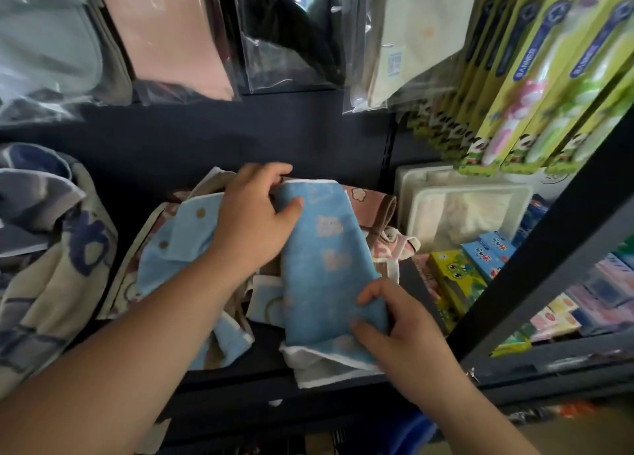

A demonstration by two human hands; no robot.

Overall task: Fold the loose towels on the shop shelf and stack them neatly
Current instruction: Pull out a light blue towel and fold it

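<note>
Left hand (252, 221) grips far end of towel (322, 259): thumb on top, fingers curled behind edge. Right hand (398, 327) pinches near end, fingers bent on cloth. Towel lies stretched between hands, over loose pile (178, 245) on shelf (240, 372).

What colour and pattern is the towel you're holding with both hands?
The towel is light blue with pale printed motifs and white edging; head view.
</note>
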